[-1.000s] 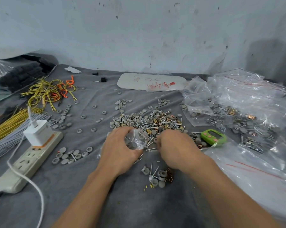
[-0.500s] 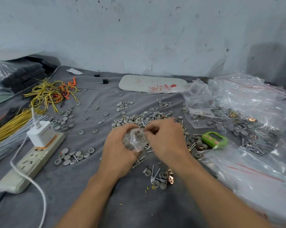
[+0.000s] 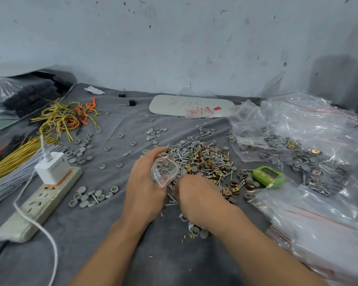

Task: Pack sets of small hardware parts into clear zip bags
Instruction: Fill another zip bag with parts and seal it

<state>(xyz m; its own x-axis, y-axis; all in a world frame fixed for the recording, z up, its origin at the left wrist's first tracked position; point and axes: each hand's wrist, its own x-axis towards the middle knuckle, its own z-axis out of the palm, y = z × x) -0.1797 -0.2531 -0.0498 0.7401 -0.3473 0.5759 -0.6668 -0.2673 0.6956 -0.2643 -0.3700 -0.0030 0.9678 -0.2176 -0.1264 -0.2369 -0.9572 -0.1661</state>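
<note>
Beside parts pile (image 3: 202,159), left hand (image 3: 145,188) curled round bag (image 3: 164,171)

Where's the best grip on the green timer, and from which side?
Probably pinch the green timer across its narrow width, on its long rounded edges, coming straight down. It lies flat, face up, on the grey cloth; clear zip bags crowd its right and loose hardware parts its left, so sideways approaches look blocked.

pwr strip (image 3: 40,201) w/ white charger (image 3: 52,168) left; green timer (image 3: 268,175) right.
</note>
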